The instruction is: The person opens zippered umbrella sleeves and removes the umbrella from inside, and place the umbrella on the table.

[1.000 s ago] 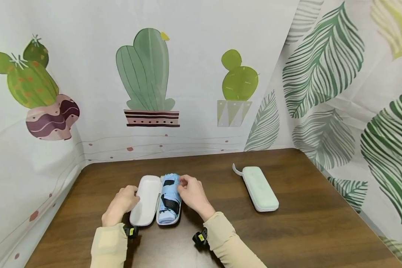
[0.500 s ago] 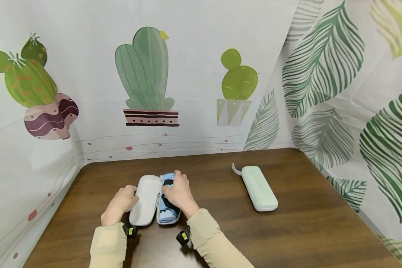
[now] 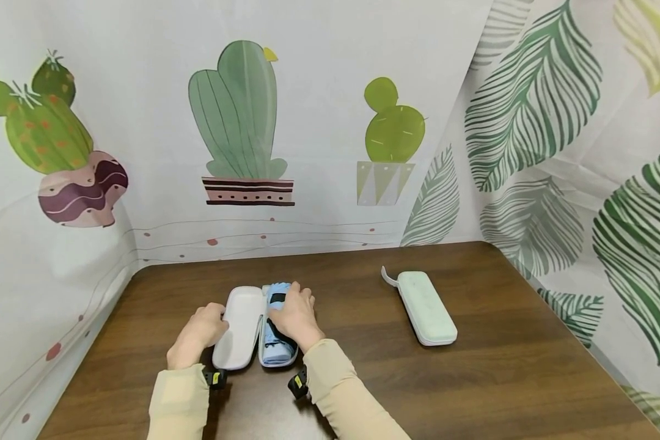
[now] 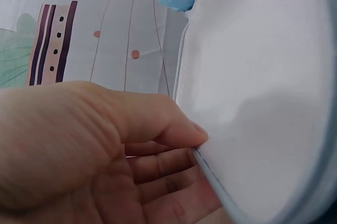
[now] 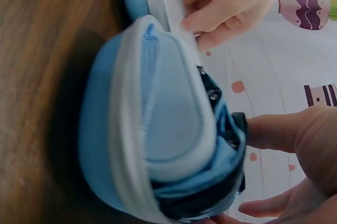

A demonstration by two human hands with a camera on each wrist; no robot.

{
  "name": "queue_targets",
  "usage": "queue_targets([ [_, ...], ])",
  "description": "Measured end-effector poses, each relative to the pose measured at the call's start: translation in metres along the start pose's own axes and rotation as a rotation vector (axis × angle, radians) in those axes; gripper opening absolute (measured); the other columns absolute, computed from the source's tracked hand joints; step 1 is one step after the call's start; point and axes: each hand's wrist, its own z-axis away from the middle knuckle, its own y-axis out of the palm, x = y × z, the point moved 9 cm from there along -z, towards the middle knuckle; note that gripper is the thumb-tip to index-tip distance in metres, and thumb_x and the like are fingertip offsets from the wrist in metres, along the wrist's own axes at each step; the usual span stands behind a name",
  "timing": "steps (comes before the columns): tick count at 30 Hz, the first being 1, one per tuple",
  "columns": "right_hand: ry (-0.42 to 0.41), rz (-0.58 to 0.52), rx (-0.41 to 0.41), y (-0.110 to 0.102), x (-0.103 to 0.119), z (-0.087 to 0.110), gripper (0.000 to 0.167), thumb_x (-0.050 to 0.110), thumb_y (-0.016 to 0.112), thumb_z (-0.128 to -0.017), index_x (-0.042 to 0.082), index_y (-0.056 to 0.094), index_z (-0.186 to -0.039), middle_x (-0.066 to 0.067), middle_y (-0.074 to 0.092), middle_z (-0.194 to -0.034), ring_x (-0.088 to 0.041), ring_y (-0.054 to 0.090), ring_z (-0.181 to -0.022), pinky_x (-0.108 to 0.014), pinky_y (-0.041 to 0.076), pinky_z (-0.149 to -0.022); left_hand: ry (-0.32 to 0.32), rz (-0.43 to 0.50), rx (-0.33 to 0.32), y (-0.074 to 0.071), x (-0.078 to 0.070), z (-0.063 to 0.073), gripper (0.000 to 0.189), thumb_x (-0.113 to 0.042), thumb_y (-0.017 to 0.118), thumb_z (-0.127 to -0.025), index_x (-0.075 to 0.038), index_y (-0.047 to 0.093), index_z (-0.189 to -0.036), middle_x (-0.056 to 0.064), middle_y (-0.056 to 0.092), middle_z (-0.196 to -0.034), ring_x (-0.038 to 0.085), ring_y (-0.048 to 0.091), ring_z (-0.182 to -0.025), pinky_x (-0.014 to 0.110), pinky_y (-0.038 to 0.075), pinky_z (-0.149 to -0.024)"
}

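An opened zip case [image 3: 241,330] lies on the table, its white-lined lid folded out to the left. In its right half sits a rolled light-blue bundle with black patches, apparently a compact folding umbrella [image 3: 278,353]; its pale oval end shows in the right wrist view. My left hand [image 3: 200,333] pinches the lid's rim, thumb [image 4: 184,129] on the lining and fingers behind. Over the umbrella, my right hand [image 3: 297,316] grips it from above. In the right wrist view the thumb [image 5: 268,129] presses one side, with fingers on the other, and the umbrella stands partly above the case rim.
A closed pale-green case [image 3: 428,310] with a wrist strap [image 3: 387,278] lies at the right on the brown wooden table [image 3: 500,354]. Behind the table hangs a white cloth [image 3: 324,134] printed with cacti and leaves. A small black camera [image 3: 299,384] is worn at each wrist.
My right hand has moved left from the case's right edge onto the umbrella and now grips it. The left hand keeps its hold on the lid.
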Motion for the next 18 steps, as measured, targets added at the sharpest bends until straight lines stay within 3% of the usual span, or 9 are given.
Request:
queue_targets([
  [8, 0.007, 0.144, 0.076, 0.013, 0.011, -0.003, 0.091, 0.034, 0.080, -0.080, -0.005, 0.032, -0.148, -0.029, 0.041, -0.135, -0.040, 0.040, -0.122, -0.051, 0.042, -0.096, -0.003, -0.035, -0.001, -0.002, 0.001, -0.001, 0.026, -0.001, 0.053, -0.088, 0.011, 0.062, -0.110, 0.026, 0.063, -0.100, 0.032, 0.059, -0.085, 0.046, 0.050, -0.074],
  [18, -0.028, 0.248, 0.017, 0.020, 0.012, -0.005, 0.090, 0.033, 0.083, -0.075, -0.002, 0.039, -0.145, -0.022, 0.043, -0.130, -0.035, 0.041, -0.121, -0.047, 0.043, -0.096, 0.015, -0.036, 0.004, 0.000, -0.002, 0.000, 0.016, 0.001, 0.054, -0.085, 0.006, 0.064, -0.096, 0.021, 0.063, -0.092, 0.031, 0.059, -0.082, 0.046, 0.049, -0.073],
])
